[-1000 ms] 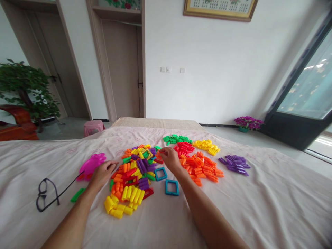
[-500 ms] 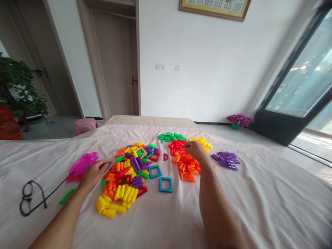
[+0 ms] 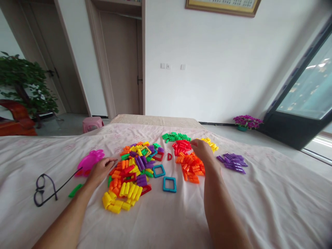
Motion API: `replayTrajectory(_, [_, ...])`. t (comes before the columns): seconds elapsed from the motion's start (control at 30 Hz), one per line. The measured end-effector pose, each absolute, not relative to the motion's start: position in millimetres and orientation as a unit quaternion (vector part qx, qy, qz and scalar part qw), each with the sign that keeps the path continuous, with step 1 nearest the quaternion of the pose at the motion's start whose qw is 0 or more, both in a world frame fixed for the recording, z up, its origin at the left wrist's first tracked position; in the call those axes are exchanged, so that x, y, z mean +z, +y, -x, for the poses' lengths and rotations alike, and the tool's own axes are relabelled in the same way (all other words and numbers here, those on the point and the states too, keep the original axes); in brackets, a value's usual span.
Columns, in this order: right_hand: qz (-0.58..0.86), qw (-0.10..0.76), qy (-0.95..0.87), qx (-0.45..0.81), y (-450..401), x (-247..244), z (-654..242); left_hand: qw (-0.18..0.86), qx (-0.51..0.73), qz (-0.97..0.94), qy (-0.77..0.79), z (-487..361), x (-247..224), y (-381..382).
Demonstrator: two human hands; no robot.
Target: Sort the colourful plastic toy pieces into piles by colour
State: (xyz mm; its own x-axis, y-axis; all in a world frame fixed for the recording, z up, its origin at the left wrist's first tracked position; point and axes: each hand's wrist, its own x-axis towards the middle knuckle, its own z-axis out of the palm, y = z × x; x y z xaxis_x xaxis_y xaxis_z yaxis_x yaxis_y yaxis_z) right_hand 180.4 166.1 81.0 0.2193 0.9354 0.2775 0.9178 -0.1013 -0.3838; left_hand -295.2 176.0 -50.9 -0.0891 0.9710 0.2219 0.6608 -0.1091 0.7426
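Observation:
My left hand (image 3: 103, 168) rests at the left edge of a mixed pile of colored plastic pieces (image 3: 127, 167), its fingers curled; whether it holds anything is too small to tell. My right hand (image 3: 201, 148) reaches over the sorted heaps, fingertips pinched beside the red pieces (image 3: 181, 146); what they hold, if anything, is hidden. Orange pieces (image 3: 191, 165) lie just below that hand, yellow pieces (image 3: 212, 144) behind it, green pieces (image 3: 176, 137) farther back, and purple pieces (image 3: 233, 162) to its right. Two blue square frames (image 3: 169, 184) lie between the mixed pile and the orange heap.
On the cloth-covered bed or table (image 3: 160, 221) at left are dark-framed glasses (image 3: 41, 190), a pink paw-shaped item (image 3: 89, 160) and a green piece (image 3: 75, 190). Beyond stand a pink stool (image 3: 92, 123), a leafy plant (image 3: 26, 79) and purple flowers (image 3: 247, 122).
The view has shifted slightly, so everything appears a little farther right. Both hands stay at nearly the same places relative to the piles.

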Motion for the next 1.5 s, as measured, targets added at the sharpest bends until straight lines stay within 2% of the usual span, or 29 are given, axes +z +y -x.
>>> replayTrajectory(0.1, [0.651,0.258,-0.711,0.066,166.3,79.6,-140.7,0.21,0.376,-0.639,0.637,294.4,-50.0,175.2])
replayTrajectory(0.23, [0.534,0.227,-0.803,0.137,164.8,58.4,-80.8,0.215,0.381,-0.638,0.634,293.6,-49.7,174.4])
replayTrajectory(0.4, [0.463,0.168,-0.864,0.104,157.4,30.4,-38.0,0.208,0.383,-0.644,0.629,293.0,-49.0,174.2])
replayTrajectory(0.6, [0.468,0.121,-0.872,0.078,153.1,22.2,-27.8,0.208,0.382,-0.64,0.633,291.6,-46.9,174.2])
replayTrajectory(0.73, [0.473,0.16,-0.862,0.089,159.3,25.7,-35.1,0.208,0.386,-0.641,0.63,293.7,-50.2,175.9])
replayTrajectory(0.87, [0.474,0.251,-0.838,0.099,168.6,37.2,-54.3,0.21,0.383,-0.643,0.629,295.4,-52.9,177.5])
replayTrajectory(1.1, [0.557,0.367,-0.744,0.036,176.9,52.3,-125.8,0.217,0.362,-0.635,0.647,297.0,-53.1,179.2])
replayTrajectory(1.33, [0.707,0.434,-0.556,-0.054,177.1,56.4,-217.9,0.22,0.361,-0.635,0.647,303.0,-60.6,184.8])
replayTrajectory(1.5, [0.771,0.447,-0.437,-0.118,163.1,46.9,-273.1,0.221,0.369,-0.634,0.642,305.5,-63.7,187.5])
